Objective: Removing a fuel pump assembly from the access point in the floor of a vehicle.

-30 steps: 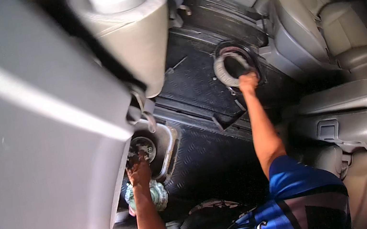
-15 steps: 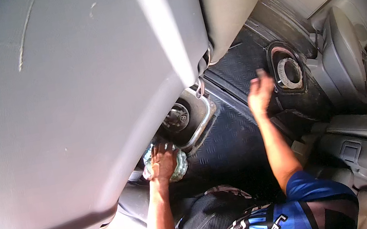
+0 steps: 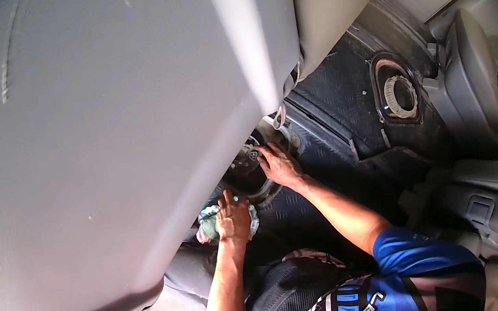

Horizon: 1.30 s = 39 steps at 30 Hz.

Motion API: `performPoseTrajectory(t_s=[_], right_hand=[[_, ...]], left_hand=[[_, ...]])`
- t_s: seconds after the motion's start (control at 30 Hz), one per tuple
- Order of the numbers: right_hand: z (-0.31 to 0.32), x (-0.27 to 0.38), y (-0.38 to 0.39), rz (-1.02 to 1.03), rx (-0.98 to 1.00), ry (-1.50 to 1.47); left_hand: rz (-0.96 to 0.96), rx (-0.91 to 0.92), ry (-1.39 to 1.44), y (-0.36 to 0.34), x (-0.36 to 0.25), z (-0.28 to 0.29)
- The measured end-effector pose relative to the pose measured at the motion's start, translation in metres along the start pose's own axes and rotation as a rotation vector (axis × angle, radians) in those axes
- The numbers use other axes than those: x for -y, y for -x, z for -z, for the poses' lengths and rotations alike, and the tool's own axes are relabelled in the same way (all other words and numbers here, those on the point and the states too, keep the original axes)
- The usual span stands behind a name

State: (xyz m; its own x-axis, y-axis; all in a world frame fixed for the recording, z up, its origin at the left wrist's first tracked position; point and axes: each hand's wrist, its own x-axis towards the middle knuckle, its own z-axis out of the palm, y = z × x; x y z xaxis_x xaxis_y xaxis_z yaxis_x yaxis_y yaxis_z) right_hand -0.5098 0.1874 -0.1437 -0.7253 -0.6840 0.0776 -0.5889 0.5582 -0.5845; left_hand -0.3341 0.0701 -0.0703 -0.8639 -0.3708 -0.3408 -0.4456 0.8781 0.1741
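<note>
My left hand point(image 3: 232, 222) lies over a crumpled cloth point(image 3: 207, 226), pale green and white with a pink patch. Its fingers are stretched out and slightly apart, and most of the cloth is under the palm. My right hand point(image 3: 280, 165) reaches into a rimmed opening point(image 3: 266, 189) in the dark floor. Those fingers extend toward a round dark fitting point(image 3: 250, 157) inside the opening; I cannot tell whether they touch it. Nothing shows in the right hand.
A large grey seat point(image 3: 125, 123) tips over the opening's left side. Farther right, a second floor opening holds a pale ribbed ring point(image 3: 401, 97). Black textured matting point(image 3: 326, 106) covers the floor. More seats point(image 3: 488, 207) stand at right, and a black mesh bag point(image 3: 289, 297) hangs against my body.
My right hand has come left from near the ribbed ring to the nearer opening. My left hand stays at the cloth, its fingers now more spread and the cloth more exposed.
</note>
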Motion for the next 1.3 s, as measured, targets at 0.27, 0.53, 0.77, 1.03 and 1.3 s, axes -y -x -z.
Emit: performPoseTrajectory(t_s=[0.27,0.53,0.77,1.03,1.3], right_hand=[[0.01,0.006,-0.001,-0.016,-0.141,-0.174],[0.004,-0.001,0.002,-0.04,-0.118,-0.161],[-0.028,0.002,-0.039,-0.022,-0.001,0.041],[-0.129,-0.023,-0.104,-0.043,0.074,-0.011],[-0.096,-0.025,-0.114,0.044,-0.035,-0.081]], left_hand=[[-0.063,-0.152,-0.023,-0.101,0.022,-0.025],[-0.215,-0.154,-0.08,-0.13,0.072,-0.064],[-0.317,-0.208,-0.025,-0.102,0.071,-0.029],[-0.232,-0.237,-0.006,-0.093,0.062,-0.042],[-0.135,-0.298,0.106,-0.102,0.06,-0.074]])
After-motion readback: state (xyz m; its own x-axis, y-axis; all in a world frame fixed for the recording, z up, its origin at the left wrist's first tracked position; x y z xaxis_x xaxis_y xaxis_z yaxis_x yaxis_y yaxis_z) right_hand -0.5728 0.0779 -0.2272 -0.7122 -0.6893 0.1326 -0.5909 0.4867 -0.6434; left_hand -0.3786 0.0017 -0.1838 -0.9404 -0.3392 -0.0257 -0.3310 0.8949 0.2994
